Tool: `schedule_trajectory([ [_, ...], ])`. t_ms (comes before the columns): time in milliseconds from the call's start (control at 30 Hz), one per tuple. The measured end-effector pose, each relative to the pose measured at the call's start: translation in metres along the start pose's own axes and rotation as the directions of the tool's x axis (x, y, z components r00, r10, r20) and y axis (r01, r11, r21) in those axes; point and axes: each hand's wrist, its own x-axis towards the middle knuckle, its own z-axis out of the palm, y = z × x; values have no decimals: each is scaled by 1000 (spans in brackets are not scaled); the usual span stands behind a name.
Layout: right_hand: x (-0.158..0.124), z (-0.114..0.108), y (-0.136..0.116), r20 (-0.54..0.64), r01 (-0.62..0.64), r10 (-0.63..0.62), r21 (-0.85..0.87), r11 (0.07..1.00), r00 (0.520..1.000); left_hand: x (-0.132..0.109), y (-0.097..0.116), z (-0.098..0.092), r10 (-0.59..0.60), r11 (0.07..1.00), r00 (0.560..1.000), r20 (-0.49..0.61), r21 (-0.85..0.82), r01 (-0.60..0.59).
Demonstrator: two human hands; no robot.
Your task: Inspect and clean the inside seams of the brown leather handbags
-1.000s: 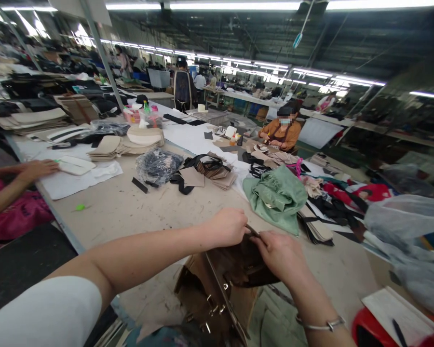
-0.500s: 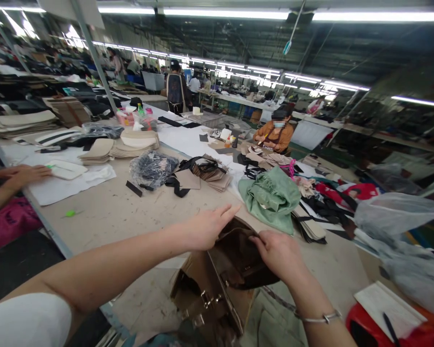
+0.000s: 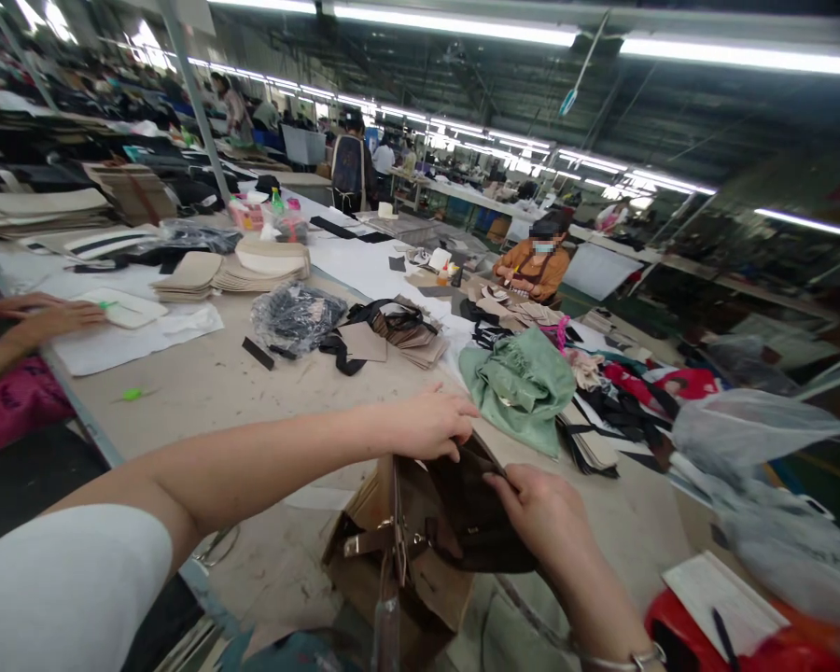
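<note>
A brown handbag (image 3: 430,583) with metal fittings and a strap stands tilted at the near table edge, its top held apart. My left hand (image 3: 427,425) is at the bag's far upper rim, fingers bent over the edge; its thumb is hidden. My right hand (image 3: 546,504) pinches the dark upper edge on the right, thumb on the inside. Below the left forearm, a narrow strap with a metal tip (image 3: 368,541) lies across the bag's front. A clear-wrapped handle (image 3: 386,621) hangs down at the front.
A green cloth bag (image 3: 522,387) lies just beyond my hands. Farther back are a plastic-wrapped bundle (image 3: 298,317) and stacked beige pieces (image 3: 273,266). Clear plastic bags (image 3: 763,457) and a notepad (image 3: 724,593) are at right. A co-worker's hands (image 3: 56,317) rest at left.
My left hand's fingers have bent down over the bag's rim from a straighter pose. The bag has turned, and its strap and wrapped handle now show in front. The view has shifted slightly.
</note>
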Motion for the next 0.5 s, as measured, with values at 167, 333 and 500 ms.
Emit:
schedule_trajectory([
  [167, -2, 3, 7, -2, 31, -31, 48, 998, 1000, 15, -9, 6, -60, 998, 998, -31, -19, 59],
  [333, 0, 5, 11, -5, 29, -28, 88, 996, 1000, 20, -8, 10, -80, 997, 993, -90, -4, 80],
  [500, 0, 5, 13, -20, 31, -29, 131, 991, 999, 25, -6, 14, -119, 993, 987, -111, 7, 120],
])
